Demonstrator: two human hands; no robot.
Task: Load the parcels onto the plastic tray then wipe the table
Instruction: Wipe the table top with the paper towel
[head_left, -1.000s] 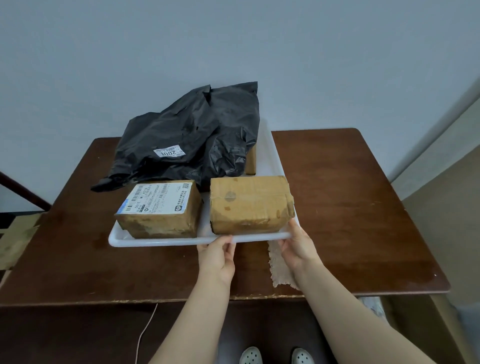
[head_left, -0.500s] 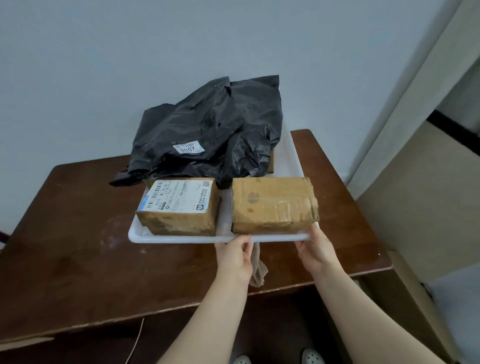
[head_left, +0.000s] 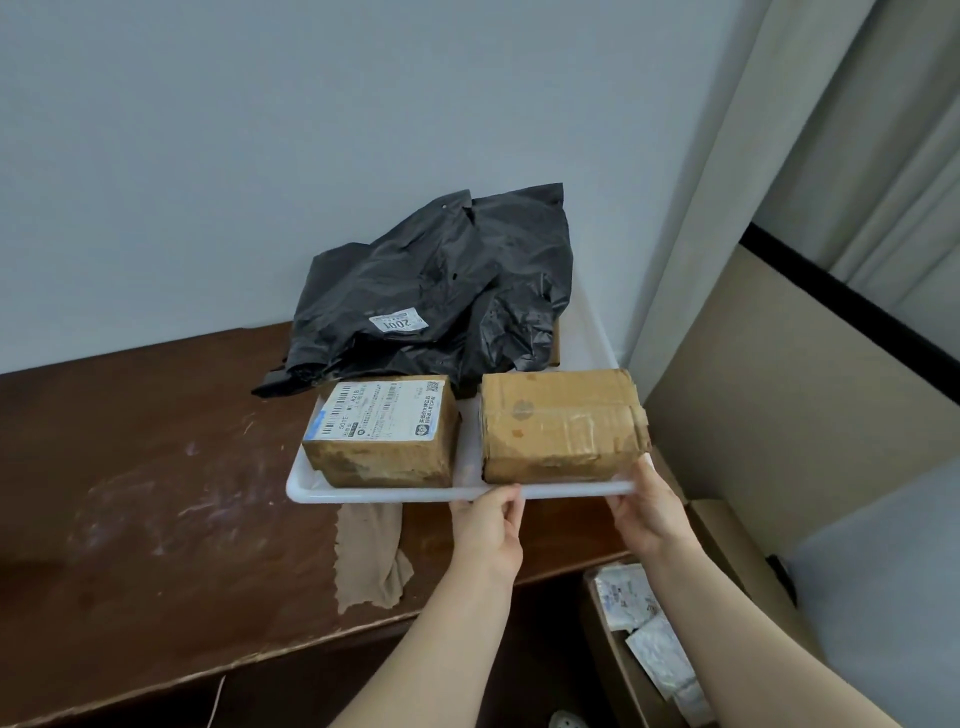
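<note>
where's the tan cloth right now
In the head view the tan cloth lies on the brown table near its front edge, just left of the left hand, its top end hidden by the white tray.

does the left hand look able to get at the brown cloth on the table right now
Probably yes, once freed: the cloth lies bare on the table beside the left hand, nothing between them. That hand grips the tray by its near rim, so it would have to let go first.
</note>
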